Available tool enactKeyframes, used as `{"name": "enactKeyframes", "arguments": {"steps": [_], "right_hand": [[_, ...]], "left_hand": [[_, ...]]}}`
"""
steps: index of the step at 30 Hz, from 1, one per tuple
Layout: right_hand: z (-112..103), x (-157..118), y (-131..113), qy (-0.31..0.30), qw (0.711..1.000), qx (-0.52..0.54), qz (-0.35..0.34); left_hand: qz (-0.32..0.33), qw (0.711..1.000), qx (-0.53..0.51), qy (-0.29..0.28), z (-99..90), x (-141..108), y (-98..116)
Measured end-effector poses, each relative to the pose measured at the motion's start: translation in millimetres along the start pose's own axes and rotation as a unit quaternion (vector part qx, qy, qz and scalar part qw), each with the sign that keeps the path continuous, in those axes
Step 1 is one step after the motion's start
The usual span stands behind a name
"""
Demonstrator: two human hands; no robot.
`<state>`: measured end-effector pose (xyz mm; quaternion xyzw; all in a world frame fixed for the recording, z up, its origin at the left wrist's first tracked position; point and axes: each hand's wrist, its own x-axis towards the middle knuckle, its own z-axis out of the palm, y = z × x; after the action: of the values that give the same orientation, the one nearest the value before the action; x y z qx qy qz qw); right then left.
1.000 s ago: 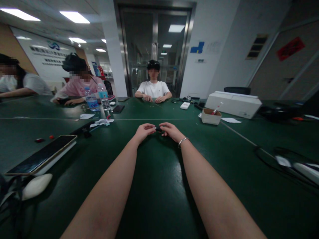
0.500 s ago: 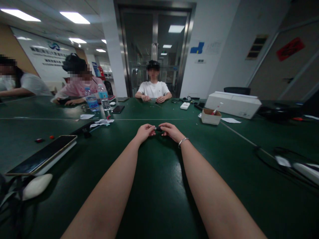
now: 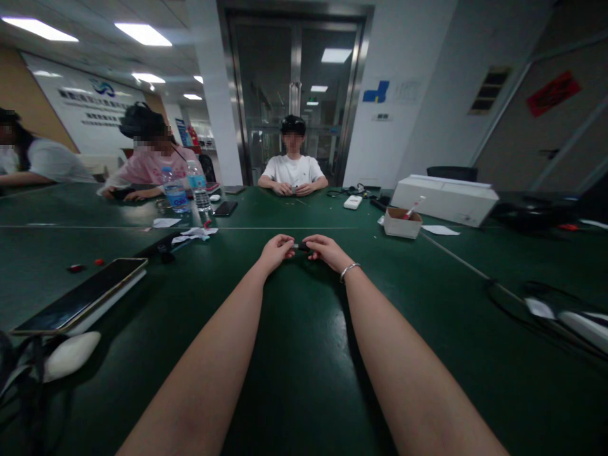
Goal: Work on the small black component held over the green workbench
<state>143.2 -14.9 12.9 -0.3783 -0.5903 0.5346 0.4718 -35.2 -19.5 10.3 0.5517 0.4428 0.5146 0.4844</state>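
Observation:
Above the green table [image 3: 304,304], both my hands meet at a small dark object [image 3: 302,246] with a lighter tip on its left side. My left hand [image 3: 278,252] pinches the lighter end between thumb and fingers. The dark end is gripped by my right hand [image 3: 327,251], which has a silver bangle at the wrist. The object is too small to make out exactly, and fingertips partly hide it.
A phone [image 3: 88,292] on a white box lies at the left. Bottles [image 3: 175,193], paper scraps [image 3: 194,235] and another phone [image 3: 225,208] sit beyond. A small carton [image 3: 402,223] and a long white box [image 3: 444,197] stand right. A person [image 3: 293,171] sits opposite.
My hands have barely moved; slightly more of the object's light tip shows between them. The person opposite has brought their hands closer together.

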Motion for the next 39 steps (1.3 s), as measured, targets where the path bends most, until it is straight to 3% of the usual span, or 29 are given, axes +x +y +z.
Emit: {"name": "enactKeyframes", "arguments": {"steps": [7,24,32,39], "right_hand": [[-0.3,1.3,1.1,0.001,1.000,0.002,-0.001],[-2.0,3.7,4.3,0.015,1.000,0.015,-0.001],[-3.7,5.1,6.7,0.008,1.000,0.023,-0.009],[-4.0,5.2,6.7,0.009,1.000,0.012,-0.006]], "left_hand": [[0.013,1.000,-0.009,0.011,-1.5,-1.0,-0.4],[0.040,0.998,0.030,-0.036,-3.1,-3.6,-0.1],[0.053,0.998,0.026,-0.011,-1.4,-5.5,1.5],[0.032,0.999,0.007,-0.029,-3.2,-0.6,-2.9]]}}
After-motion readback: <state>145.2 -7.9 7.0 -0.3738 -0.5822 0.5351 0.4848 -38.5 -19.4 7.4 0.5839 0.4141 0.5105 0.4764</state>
